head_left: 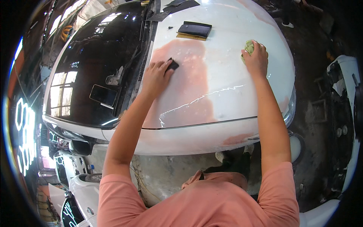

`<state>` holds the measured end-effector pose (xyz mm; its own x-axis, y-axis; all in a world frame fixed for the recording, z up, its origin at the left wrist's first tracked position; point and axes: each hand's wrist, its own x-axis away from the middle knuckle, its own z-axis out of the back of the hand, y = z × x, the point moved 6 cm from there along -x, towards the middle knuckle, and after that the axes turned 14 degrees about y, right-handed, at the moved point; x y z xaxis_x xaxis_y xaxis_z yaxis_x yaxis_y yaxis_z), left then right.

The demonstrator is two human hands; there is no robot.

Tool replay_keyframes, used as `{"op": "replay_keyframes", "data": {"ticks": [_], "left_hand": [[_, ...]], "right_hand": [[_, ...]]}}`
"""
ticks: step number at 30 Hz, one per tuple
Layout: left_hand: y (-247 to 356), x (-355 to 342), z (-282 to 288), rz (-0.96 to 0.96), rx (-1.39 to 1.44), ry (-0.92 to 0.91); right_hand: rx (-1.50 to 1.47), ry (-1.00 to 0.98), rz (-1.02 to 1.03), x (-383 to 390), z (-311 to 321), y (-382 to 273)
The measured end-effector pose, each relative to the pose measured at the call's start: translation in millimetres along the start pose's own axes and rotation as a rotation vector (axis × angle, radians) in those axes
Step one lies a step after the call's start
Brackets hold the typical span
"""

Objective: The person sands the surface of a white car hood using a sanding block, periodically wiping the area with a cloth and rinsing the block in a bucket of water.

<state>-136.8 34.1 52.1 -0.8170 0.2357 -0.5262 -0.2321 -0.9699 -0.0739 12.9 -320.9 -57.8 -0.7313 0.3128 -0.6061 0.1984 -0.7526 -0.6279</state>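
A white car hood (230,100) with a large patch of pinkish filler or primer (191,79) lies before me. My left hand (155,80) rests on the patch's windshield-side edge, fingers closed over a small dark piece of sandpaper (173,65) that pokes out by the thumb and fingertips. Farther right, my right hand (258,62) grips a crumpled light-green sponge or cloth (248,47) against the white paint. Wet streaks shine on the hood.
A dark sanding block or case (194,28) sits on a brown sheet at the hood's far part. Dark sheets (177,7) lie beyond it. A phone (103,95) rests on the windshield (83,75). A bucket (296,147) stands by the front corner; a loose bumper (349,79) is at right.
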Motion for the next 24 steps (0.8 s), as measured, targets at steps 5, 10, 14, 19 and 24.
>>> {"op": "replay_keyframes", "data": {"ticks": [5, 10, 14, 19, 24], "left_hand": [[27.6, 64.3, 40.1, -0.076, 0.060, -0.039], [-3.4, -9.6, -4.0, -0.058, -0.044, 0.076], [9.7, 13.5, 4.6, 0.007, 0.017, -0.024], [25.1, 56.0, 38.0, -0.027, 0.039, -0.078], [-9.6, -15.2, -10.3, 0.016, -0.031, -0.020]], "right_hand": [[0.070, 0.039, -0.040, -0.6, 4.4, 19.3], [-0.011, 0.039, 0.031, 1.6, -4.5, 1.0], [0.023, 0.044, -0.007, -0.4, 3.2, 9.9], [0.033, 0.035, -0.054, -3.1, 9.3, 16.7], [-0.007, 0.014, -0.021, 6.6, -2.5, 0.8]]}}
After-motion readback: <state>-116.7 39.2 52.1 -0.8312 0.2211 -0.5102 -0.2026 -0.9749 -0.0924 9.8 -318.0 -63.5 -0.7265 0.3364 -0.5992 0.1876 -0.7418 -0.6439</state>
